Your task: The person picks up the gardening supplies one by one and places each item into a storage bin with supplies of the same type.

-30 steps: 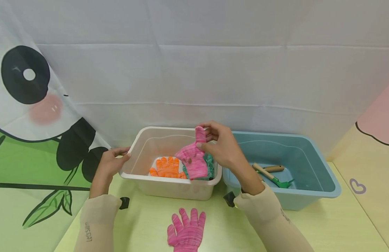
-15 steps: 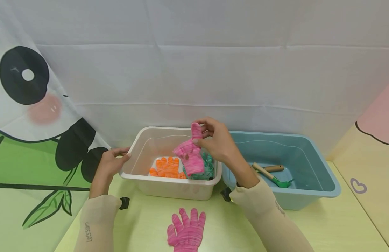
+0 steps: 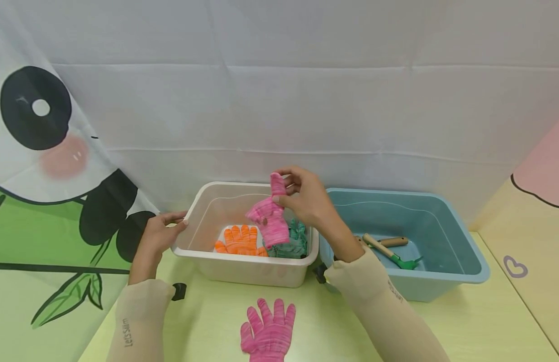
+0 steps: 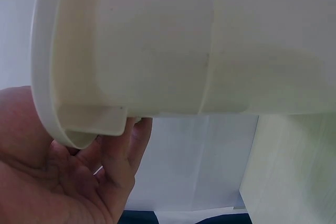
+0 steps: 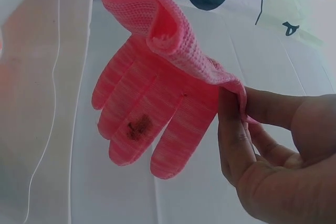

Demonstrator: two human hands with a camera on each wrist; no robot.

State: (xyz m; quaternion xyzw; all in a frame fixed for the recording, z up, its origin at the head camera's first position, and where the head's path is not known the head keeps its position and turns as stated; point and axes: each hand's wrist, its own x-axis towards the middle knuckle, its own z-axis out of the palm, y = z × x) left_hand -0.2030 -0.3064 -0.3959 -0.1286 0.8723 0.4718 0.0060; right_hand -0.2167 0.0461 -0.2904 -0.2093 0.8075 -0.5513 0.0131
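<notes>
My right hand (image 3: 308, 198) pinches a pink knitted glove (image 3: 271, 226) by its edge, holding it up over the right part of a white tub (image 3: 243, 271). The right wrist view shows that glove (image 5: 178, 124) hanging with its fingers downward and a dark brown stain on one of them. My left hand (image 3: 159, 234) grips the tub's left end, its fingers tucked under the rim (image 4: 44, 66) in the left wrist view. Inside the tub lie an orange glove (image 3: 239, 241) and a bunched green glove (image 3: 290, 247), partly covered by the pink one.
A second pink glove (image 3: 268, 332) lies flat on the table (image 3: 207, 311) before the tub. To the right stands a blue tub (image 3: 442, 289) with a green-headed hand tool (image 3: 399, 259) and a wooden handle (image 3: 394, 242). White cloth (image 3: 306, 110) hangs behind.
My right hand has moved left and slightly up with the pink glove, uncovering more of the green glove. The left hand stays on the tub's rim.
</notes>
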